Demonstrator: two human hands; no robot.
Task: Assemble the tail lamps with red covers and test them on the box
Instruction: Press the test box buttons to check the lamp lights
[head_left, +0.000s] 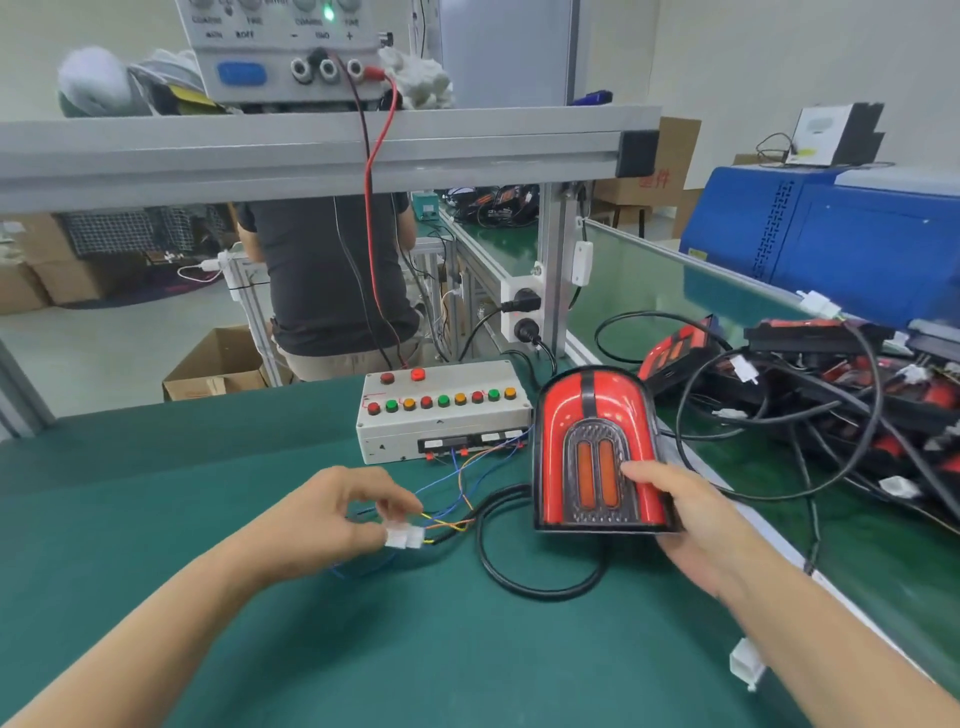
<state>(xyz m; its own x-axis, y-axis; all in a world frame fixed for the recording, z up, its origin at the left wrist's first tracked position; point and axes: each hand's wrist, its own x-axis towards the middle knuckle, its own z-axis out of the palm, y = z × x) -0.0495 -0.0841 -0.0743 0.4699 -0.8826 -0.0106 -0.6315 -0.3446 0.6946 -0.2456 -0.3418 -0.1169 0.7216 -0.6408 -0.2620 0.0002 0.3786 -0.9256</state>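
A tail lamp with a red cover (592, 415) stands upright on the green mat, its orange strips facing me. My right hand (696, 525) grips its lower right edge, thumb on the front. A black cable (498, 571) loops from the lamp to a white connector pair (405, 538), which my left hand (322, 514) pinches at the fingertips. Thin coloured wires (467, 467) run from the connector to the grey test box (441, 410), which has a row of red, green and orange buttons.
A heap of more red tail lamps and black cables (831, 405) lies on the right. A loose white connector (745, 667) sits near my right forearm. A power supply (285, 52) stands on the shelf above, with red and black leads down to the box. A person stands behind the bench.
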